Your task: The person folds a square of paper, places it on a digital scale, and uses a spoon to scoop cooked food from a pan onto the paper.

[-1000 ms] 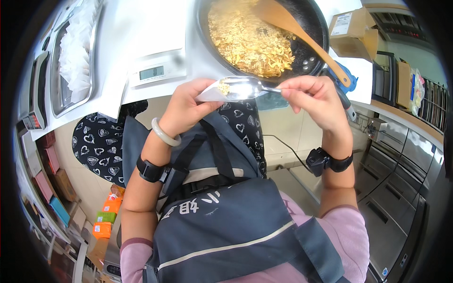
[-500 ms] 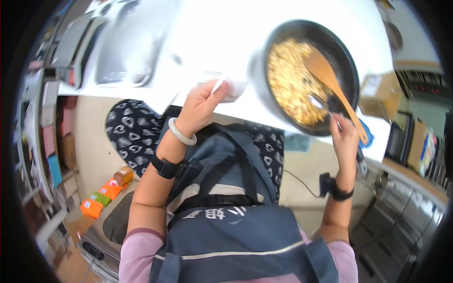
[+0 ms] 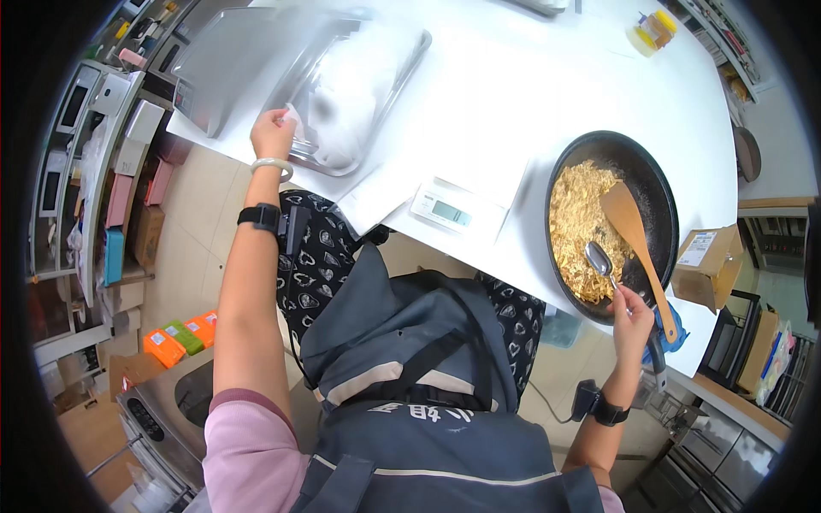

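My left hand [image 3: 274,135] is closed at the near left corner of a clear-looking, shiny tray [image 3: 400,92]. Between its fingertips is a small white paper-like piece [image 3: 292,120], partly hidden by the fingers. White, filmy material [image 3: 359,73] fills much of the tray. On the right, my right hand [image 3: 631,321] pinches the handle of a metal spoon [image 3: 599,258]. The spoon's bowl rests over golden, crumbly food [image 3: 577,218] in a dark frying pan [image 3: 654,184]. A wooden spatula [image 3: 631,224] leans in the pan, its handle across the near rim.
A white digital scale [image 3: 442,207] sits at the table's front edge, with white paper [image 3: 376,198] beside it. Right of the pan stands an open cardboard box [image 3: 708,265]. A yellow-lidded jar [image 3: 653,32] is at the far right. Another tray [image 3: 205,77] lies far left.
My left hand has moved left, from the table's front edge to the tray's corner, still holding the white piece. The view has shifted, uncovering the scale. My right hand keeps the spoon in the pan.
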Tool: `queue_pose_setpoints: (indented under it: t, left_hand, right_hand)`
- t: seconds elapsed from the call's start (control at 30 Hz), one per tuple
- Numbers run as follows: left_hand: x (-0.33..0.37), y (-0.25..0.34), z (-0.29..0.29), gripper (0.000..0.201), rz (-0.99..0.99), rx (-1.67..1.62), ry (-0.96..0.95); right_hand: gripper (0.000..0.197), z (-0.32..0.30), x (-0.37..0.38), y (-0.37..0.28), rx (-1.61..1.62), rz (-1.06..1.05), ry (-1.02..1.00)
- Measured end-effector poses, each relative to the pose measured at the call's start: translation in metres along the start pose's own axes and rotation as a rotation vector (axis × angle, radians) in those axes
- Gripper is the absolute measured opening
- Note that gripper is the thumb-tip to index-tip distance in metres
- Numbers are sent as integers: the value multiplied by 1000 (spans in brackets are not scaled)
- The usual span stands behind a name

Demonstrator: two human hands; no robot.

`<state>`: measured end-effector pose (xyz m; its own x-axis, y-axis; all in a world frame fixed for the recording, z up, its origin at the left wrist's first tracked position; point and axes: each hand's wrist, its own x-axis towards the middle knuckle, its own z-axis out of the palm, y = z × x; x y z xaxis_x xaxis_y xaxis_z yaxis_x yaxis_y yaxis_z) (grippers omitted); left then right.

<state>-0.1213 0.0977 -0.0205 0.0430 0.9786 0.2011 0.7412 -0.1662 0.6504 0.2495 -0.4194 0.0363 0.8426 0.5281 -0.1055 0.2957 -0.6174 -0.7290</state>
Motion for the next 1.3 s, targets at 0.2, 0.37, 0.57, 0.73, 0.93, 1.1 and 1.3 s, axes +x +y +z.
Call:
queue_pose_setpoints:
  t: [0.2,0.37,0.57,0.73,0.93,1.1,1.3]
  left_hand:
    - [-2,9,24,39,-8,-28,-95]
    - [-53,63,7,19,287,-189,32]
    - [-140,95,-2,18,858,-33,-353]
    - [-162,65,12,27,798,26,-397]
    - [-170,53,15,28,614,-76,-384]
    - [-166,54,22,28,518,-168,-393]
    - [-166,49,22,29,517,-160,-373]
  right_hand:
    - [21,7,6,14,130,57,22]
    - [21,15,9,-2,-382,-1,54]
    - [18,22,7,0,-624,-177,52]
    - [17,38,8,-63,-507,-548,239]
    - [13,155,24,-168,-136,-851,-138]
    - [20,259,39,-191,-318,-815,-293]
    - [25,294,42,-209,-571,-660,-335]
